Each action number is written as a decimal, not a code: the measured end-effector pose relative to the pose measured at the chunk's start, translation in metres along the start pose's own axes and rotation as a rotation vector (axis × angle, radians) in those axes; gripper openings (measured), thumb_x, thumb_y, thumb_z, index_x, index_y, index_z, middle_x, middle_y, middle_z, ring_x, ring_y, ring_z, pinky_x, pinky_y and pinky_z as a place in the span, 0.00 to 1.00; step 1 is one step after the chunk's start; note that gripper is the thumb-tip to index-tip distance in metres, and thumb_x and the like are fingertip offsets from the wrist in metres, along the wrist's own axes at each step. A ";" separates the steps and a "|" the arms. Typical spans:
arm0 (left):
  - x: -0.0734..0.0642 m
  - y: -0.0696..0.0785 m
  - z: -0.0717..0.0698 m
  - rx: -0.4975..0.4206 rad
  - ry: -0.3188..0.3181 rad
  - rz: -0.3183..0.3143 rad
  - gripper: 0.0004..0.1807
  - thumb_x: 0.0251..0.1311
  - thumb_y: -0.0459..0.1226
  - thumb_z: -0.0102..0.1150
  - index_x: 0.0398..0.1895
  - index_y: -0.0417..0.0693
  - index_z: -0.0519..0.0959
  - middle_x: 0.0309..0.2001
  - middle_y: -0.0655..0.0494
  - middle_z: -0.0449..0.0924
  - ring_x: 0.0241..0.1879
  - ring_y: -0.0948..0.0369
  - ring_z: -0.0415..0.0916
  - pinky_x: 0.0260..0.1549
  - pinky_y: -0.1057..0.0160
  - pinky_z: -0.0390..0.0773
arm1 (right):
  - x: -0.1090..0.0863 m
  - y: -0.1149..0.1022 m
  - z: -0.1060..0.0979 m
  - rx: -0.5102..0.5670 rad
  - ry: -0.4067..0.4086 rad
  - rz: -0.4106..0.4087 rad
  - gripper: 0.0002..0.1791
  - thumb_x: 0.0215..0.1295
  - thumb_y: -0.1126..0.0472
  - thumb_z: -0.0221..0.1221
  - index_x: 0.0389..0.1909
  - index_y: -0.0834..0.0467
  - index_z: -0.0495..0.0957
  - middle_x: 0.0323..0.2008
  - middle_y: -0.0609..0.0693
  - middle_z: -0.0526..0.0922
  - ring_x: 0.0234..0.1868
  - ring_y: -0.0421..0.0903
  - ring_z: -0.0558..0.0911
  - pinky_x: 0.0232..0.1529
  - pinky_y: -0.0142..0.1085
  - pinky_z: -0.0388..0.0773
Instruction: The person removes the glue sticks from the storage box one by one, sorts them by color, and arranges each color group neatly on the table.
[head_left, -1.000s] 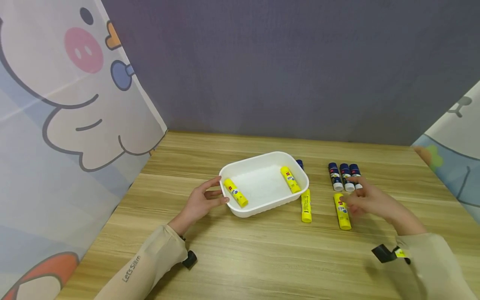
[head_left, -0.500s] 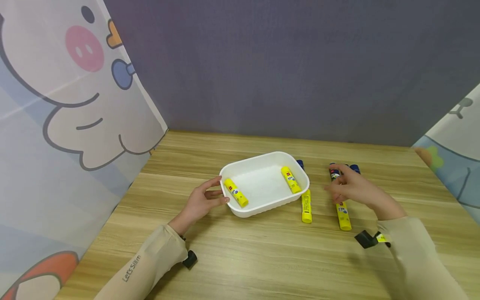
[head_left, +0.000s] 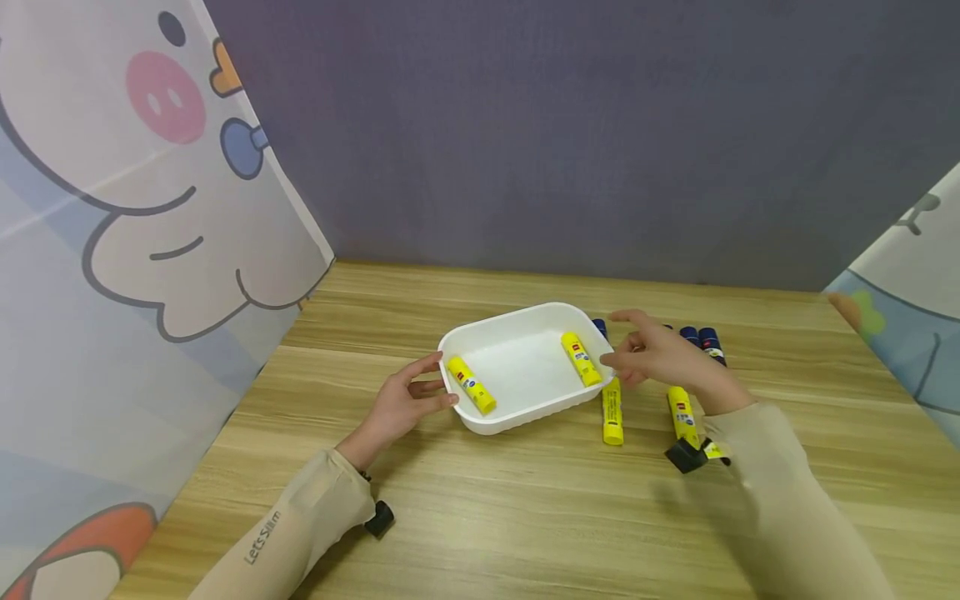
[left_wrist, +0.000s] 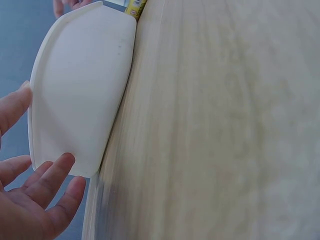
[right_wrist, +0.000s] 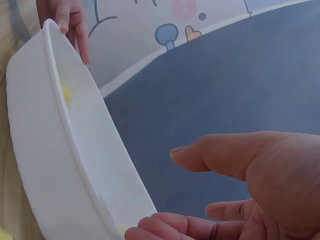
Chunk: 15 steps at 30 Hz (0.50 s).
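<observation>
A white plastic tray [head_left: 517,367] sits on the table, with one yellow glue stick [head_left: 471,385] at its left end and another yellow glue stick [head_left: 581,360] at its right end. My left hand [head_left: 401,404] touches the tray's left end with spread, extended fingers. At the opposite end is my right hand [head_left: 660,358], thumb and fingers apart, its fingertips by the rim; firm contact cannot be told. Below it, a yellow glue stick [head_left: 612,417] lies beside the tray. A further yellow glue stick [head_left: 682,414] lies to the right, partly behind the right wrist's camera.
Several dark blue glue sticks [head_left: 712,343] lie behind my right hand, partly hidden by it. One blue cap [head_left: 599,327] shows past the tray's right rim. A grey panel [head_left: 562,150] closes off the table's back, and a cartoon-printed wall [head_left: 172,250] stands left.
My right hand has moved left, from the yellow glue stick past the blue ones to the tray's right end. The left hand and the tray have stayed put.
</observation>
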<state>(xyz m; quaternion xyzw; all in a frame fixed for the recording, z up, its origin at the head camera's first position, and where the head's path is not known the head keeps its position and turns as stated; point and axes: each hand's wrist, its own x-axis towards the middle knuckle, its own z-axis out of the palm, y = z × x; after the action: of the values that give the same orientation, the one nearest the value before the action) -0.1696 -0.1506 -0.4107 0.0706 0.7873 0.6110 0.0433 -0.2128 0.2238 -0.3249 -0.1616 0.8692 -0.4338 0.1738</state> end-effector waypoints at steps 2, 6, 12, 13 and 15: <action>0.000 0.000 0.000 0.001 0.001 0.001 0.39 0.58 0.29 0.69 0.72 0.34 0.63 0.64 0.33 0.68 0.58 0.40 0.75 0.52 0.53 0.81 | 0.006 -0.002 0.003 0.006 -0.011 -0.004 0.47 0.68 0.59 0.63 0.76 0.66 0.44 0.37 0.64 0.80 0.33 0.55 0.83 0.37 0.46 0.86; 0.000 0.000 0.000 0.002 0.003 0.004 0.39 0.58 0.29 0.70 0.72 0.34 0.64 0.64 0.33 0.68 0.58 0.40 0.76 0.52 0.53 0.81 | 0.017 -0.007 0.011 0.030 -0.035 -0.020 0.46 0.68 0.61 0.64 0.76 0.67 0.46 0.37 0.65 0.80 0.32 0.53 0.82 0.36 0.45 0.86; 0.000 0.000 0.000 0.002 0.000 0.005 0.39 0.58 0.29 0.69 0.72 0.35 0.63 0.64 0.34 0.68 0.58 0.41 0.76 0.51 0.54 0.81 | 0.031 -0.012 0.021 0.015 -0.064 -0.058 0.44 0.68 0.62 0.63 0.75 0.68 0.47 0.37 0.65 0.80 0.30 0.54 0.83 0.34 0.43 0.86; 0.000 0.000 0.000 0.002 0.000 0.006 0.39 0.58 0.29 0.69 0.72 0.35 0.63 0.64 0.34 0.68 0.58 0.41 0.76 0.51 0.54 0.81 | 0.034 -0.013 0.023 0.013 -0.065 -0.060 0.44 0.68 0.62 0.63 0.75 0.67 0.47 0.37 0.65 0.80 0.30 0.54 0.83 0.34 0.43 0.86; 0.000 -0.001 0.000 0.000 -0.001 0.009 0.39 0.58 0.29 0.69 0.72 0.35 0.63 0.64 0.34 0.68 0.58 0.41 0.76 0.51 0.54 0.81 | 0.038 -0.015 0.025 0.018 -0.070 -0.061 0.43 0.68 0.62 0.63 0.75 0.67 0.48 0.36 0.65 0.80 0.30 0.54 0.84 0.35 0.43 0.86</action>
<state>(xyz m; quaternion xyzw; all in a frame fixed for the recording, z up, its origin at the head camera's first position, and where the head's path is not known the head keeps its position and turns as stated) -0.1698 -0.1511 -0.4113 0.0744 0.7870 0.6111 0.0410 -0.2332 0.1813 -0.3334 -0.2014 0.8533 -0.4409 0.1921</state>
